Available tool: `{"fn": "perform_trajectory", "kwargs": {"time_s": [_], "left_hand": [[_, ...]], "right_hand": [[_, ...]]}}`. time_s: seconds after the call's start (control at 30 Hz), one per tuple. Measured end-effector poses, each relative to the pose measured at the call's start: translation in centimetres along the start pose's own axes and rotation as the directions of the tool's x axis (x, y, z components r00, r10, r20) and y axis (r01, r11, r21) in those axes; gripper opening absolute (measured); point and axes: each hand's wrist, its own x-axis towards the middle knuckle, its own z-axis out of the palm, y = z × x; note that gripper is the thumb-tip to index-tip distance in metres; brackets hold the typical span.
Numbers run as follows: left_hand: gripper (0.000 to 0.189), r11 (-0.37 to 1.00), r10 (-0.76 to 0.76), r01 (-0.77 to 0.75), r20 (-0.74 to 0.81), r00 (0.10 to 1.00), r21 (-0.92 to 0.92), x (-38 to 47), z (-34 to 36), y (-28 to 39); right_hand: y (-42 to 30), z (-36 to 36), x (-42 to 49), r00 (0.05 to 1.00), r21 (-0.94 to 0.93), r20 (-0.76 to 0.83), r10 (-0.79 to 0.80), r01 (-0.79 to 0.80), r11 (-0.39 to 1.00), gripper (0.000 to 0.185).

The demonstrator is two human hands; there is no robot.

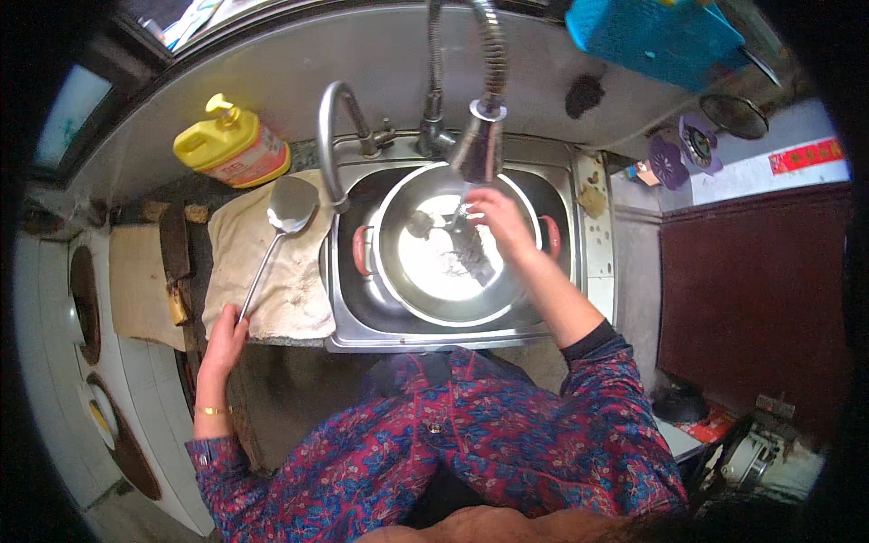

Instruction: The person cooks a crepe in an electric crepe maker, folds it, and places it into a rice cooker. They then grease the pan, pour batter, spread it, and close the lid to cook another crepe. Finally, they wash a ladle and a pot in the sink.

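My left hand (227, 339) grips the handle end of a metal wok spatula (260, 271). The spatula's broad blade lies on a folded beige cloth (285, 298) left of the sink. Over a large stainless steel basin (421, 285) with pink handles, my right hand (501, 220) reaches just below the spray head (478, 146) of a spring-neck faucet. Its fingers are blurred, and I cannot tell whether anything is between them. The basin stands inside the steel sink (434, 341); bright reflections cover its bottom.
A second curved faucet (328, 139) arches over the sink's left side. A yellow pump bottle (234, 149) stands behind the cloth. Farther left, a cleaver (175, 251) rests by a cutting board (139, 285). A blue plastic basket (658, 41) is mounted at upper right, near a strainer (733, 115).
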Motion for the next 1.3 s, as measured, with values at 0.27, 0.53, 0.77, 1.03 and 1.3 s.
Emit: {"fn": "perform_trajectory", "kwargs": {"time_s": [0.27,0.53,0.77,1.03,1.3], "left_hand": [[0.014,0.983,0.123,-0.094,0.182,0.976,-0.161,-3.6,5.8,10.6],[0.019,0.963,0.25,-0.211,0.264,0.932,-0.167,-1.1,13.8,17.2],[0.02,0.966,0.227,-0.176,0.287,0.931,-0.19,-0.6,15.5,18.4],[0.021,0.96,0.246,-0.269,0.224,0.943,0.077,-1.8,14.3,17.1],[0.015,0.898,0.135,0.115,0.513,0.848,-0.425,-1.8,13.0,16.2]], "right_hand": [[3.2,3.6,-0.8,0.93,0.667,0.24,0.278,-0.366,0.648,0.041],[1.7,2.1,-0.3,0.956,0.932,0.294,-0.002,-0.287,0.224,0.051],[1.4,2.8,-2.0,0.987,0.966,0.154,0.051,-0.161,0.2,0.07],[4.4,0.0,0.4,0.977,0.832,0.041,0.21,-0.15,0.534,0.037],[4.5,0.1,2.9,0.981,0.575,-0.189,0.051,0.069,0.815,0.013]]}}
